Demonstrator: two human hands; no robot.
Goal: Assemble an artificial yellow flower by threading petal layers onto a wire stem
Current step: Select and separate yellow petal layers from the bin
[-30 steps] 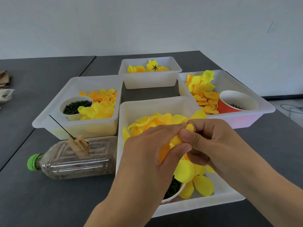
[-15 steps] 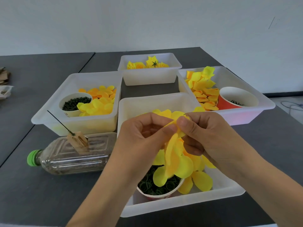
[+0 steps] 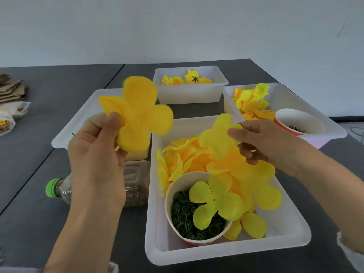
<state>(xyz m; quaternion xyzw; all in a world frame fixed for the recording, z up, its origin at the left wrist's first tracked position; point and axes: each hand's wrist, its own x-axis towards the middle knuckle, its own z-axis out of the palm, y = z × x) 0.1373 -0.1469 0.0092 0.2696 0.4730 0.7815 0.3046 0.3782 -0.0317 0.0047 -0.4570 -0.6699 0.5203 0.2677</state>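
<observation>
Blocking my view of the bottle (image 3: 136,186) and the left tray (image 3: 65,134), my left hand (image 3: 96,154) pinches a fuzzy, four-lobed orange-yellow petal layer (image 3: 137,113). My right hand (image 3: 260,140) pinches a smaller, paler petal layer (image 3: 218,136) over the near tray (image 3: 275,247), above its loose petals (image 3: 189,156). I can't find any wire stem.

No legible text or labels anywhere
</observation>
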